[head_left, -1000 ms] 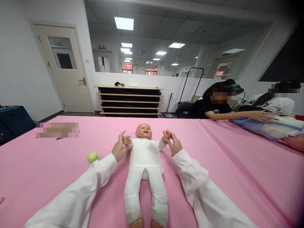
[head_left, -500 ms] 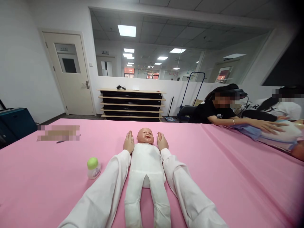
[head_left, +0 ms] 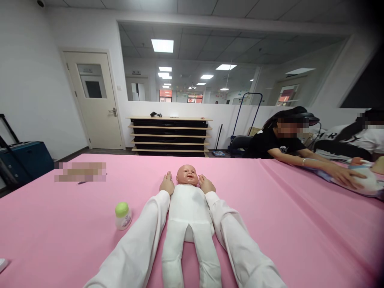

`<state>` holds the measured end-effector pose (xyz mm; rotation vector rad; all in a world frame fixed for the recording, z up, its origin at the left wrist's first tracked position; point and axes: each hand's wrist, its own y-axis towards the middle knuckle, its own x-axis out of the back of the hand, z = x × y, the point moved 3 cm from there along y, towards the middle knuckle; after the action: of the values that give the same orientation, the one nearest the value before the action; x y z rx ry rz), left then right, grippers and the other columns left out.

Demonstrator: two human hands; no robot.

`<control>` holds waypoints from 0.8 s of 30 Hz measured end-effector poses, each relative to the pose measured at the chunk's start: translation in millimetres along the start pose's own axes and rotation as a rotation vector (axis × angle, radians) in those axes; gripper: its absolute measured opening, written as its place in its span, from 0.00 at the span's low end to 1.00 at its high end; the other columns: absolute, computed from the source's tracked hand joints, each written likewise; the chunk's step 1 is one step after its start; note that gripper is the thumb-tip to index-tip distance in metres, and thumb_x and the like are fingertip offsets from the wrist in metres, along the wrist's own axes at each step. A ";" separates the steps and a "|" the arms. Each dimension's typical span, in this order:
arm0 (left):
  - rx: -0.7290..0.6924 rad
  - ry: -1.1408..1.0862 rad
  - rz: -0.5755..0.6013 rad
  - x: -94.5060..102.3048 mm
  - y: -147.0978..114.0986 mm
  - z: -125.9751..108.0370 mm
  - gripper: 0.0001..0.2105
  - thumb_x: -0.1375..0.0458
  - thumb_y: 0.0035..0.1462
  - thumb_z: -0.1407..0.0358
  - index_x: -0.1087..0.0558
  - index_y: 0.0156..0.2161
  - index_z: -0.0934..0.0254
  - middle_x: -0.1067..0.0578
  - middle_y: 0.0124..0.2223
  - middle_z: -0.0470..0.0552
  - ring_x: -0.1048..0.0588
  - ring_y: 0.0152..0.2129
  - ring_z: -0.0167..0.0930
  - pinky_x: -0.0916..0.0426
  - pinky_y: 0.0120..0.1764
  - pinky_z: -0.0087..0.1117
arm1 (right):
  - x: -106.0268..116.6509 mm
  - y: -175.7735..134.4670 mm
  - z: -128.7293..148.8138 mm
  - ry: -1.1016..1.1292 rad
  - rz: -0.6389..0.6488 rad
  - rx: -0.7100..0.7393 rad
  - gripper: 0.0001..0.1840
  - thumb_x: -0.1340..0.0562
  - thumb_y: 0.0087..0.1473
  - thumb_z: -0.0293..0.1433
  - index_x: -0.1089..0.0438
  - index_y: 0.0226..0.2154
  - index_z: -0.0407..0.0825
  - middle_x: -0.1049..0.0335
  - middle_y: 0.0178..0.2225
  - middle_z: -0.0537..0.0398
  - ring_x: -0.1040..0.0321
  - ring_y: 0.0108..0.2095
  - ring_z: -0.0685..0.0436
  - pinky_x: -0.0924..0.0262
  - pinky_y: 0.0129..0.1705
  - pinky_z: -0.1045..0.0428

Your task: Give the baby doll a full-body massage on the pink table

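A baby doll (head_left: 189,204) with a bare head and a white cloth body lies face up in front of me, legs toward me. My left hand (head_left: 167,185) rests at its left side in view, near the head, fingers stretched out and pointing away from me. On the other side, my right hand (head_left: 207,185) lies close to the doll's cheek, its fingers extended and angled in toward the head. My white sleeves run along both sides of the body. The doll's arms are hidden by my hands and sleeves.
A small jar with a green lid (head_left: 123,216) stands left of my left forearm on the pink tablecloth (head_left: 75,224). A white object (head_left: 3,265) shows at the left edge. At the right, a co-worker (head_left: 279,136) reaches over another doll (head_left: 367,182).
My right hand's fingers have tilted inward toward the doll's head. My left hand stays beside the doll. The view has shifted slightly, and the co-worker's hands have moved over the other doll.
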<state>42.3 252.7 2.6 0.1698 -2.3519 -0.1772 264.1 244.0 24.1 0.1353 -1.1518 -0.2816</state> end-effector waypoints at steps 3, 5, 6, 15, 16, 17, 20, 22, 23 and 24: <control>0.042 0.010 -0.028 9.6 -9.4 -11.1 0.23 0.56 0.57 0.68 0.47 0.59 0.61 0.44 0.59 0.59 0.38 0.52 0.42 0.43 0.51 0.44 | 7.6 -5.7 7.9 0.046 -0.029 -0.012 0.20 0.49 0.54 0.35 0.37 0.49 0.51 0.33 0.47 0.48 0.33 0.41 0.41 0.40 0.40 0.49; 0.035 0.001 -0.073 20.5 -18.0 -20.6 0.24 0.56 0.57 0.69 0.49 0.60 0.62 0.40 0.57 0.61 0.34 0.49 0.41 0.41 0.49 0.43 | 18.1 -12.5 12.3 0.090 -0.109 -0.004 0.22 0.52 0.55 0.35 0.42 0.53 0.50 0.39 0.52 0.48 0.36 0.47 0.41 0.42 0.45 0.48; 0.023 -0.003 -0.100 26.9 -23.4 -25.0 0.26 0.56 0.56 0.69 0.52 0.60 0.62 0.40 0.56 0.61 0.34 0.49 0.40 0.41 0.49 0.41 | 24.5 -17.3 12.7 0.107 -0.161 -0.001 0.24 0.54 0.56 0.35 0.46 0.55 0.48 0.43 0.55 0.48 0.40 0.50 0.42 0.43 0.48 0.48; -0.447 -0.332 -0.170 76.8 -112.2 -5.0 0.30 0.47 0.47 0.71 0.47 0.57 0.62 0.33 0.48 0.53 0.34 0.47 0.32 0.40 0.49 0.35 | 57.1 -110.2 -26.3 0.761 -0.128 0.327 0.34 0.38 0.41 0.38 0.42 0.51 0.46 0.32 0.44 0.47 0.35 0.45 0.42 0.46 0.53 0.45; -0.488 -0.306 -0.114 78.2 -123.3 1.7 0.26 0.47 0.46 0.72 0.42 0.53 0.62 0.32 0.45 0.53 0.32 0.43 0.32 0.38 0.47 0.35 | 55.8 -121.0 -29.3 0.847 -0.061 0.283 0.32 0.35 0.36 0.37 0.37 0.47 0.47 0.31 0.41 0.49 0.35 0.44 0.43 0.44 0.52 0.46; -0.533 -0.261 -0.054 78.4 -133.8 7.9 0.21 0.48 0.46 0.73 0.37 0.48 0.62 0.32 0.43 0.52 0.31 0.41 0.31 0.36 0.45 0.34 | 53.8 -130.5 -31.6 0.935 -0.004 0.202 0.29 0.33 0.33 0.36 0.34 0.42 0.48 0.30 0.38 0.51 0.34 0.41 0.44 0.41 0.49 0.48; -0.671 -0.104 0.063 74.4 -160.3 22.0 0.17 0.51 0.43 0.77 0.31 0.40 0.61 0.32 0.43 0.54 0.32 0.42 0.33 0.36 0.44 0.36 | 45.0 -152.1 -31.2 1.085 0.138 -0.034 0.15 0.34 0.34 0.40 0.32 0.25 0.48 0.33 0.21 0.56 0.35 0.23 0.50 0.36 0.29 0.53; -0.712 -0.034 0.050 70.5 -171.0 28.5 0.20 0.52 0.41 0.78 0.30 0.40 0.60 0.33 0.46 0.53 0.33 0.44 0.34 0.36 0.45 0.37 | 38.6 -162.2 -28.6 1.144 0.232 -0.170 0.17 0.37 0.40 0.43 0.37 0.17 0.47 0.45 0.12 0.62 0.47 0.13 0.55 0.42 0.19 0.57; -0.718 -0.015 0.031 68.7 -174.0 30.9 0.21 0.52 0.40 0.78 0.30 0.40 0.60 0.33 0.47 0.53 0.33 0.44 0.35 0.36 0.45 0.38 | 35.7 -166.5 -27.9 1.193 0.273 -0.247 0.18 0.37 0.41 0.43 0.39 0.15 0.47 0.50 0.10 0.65 0.52 0.11 0.57 0.45 0.16 0.58; -0.722 -0.003 0.014 67.1 -175.9 32.7 0.21 0.51 0.40 0.78 0.30 0.41 0.60 0.33 0.47 0.53 0.33 0.44 0.35 0.36 0.45 0.37 | 33.3 -170.2 -27.6 1.242 0.306 -0.321 0.18 0.37 0.40 0.42 0.39 0.16 0.47 0.52 0.10 0.66 0.55 0.11 0.58 0.48 0.15 0.59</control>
<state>-15.7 70.8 -5.6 -0.1994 -2.1420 -0.9913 276.3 70.5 -0.1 -0.1473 0.1187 -0.0631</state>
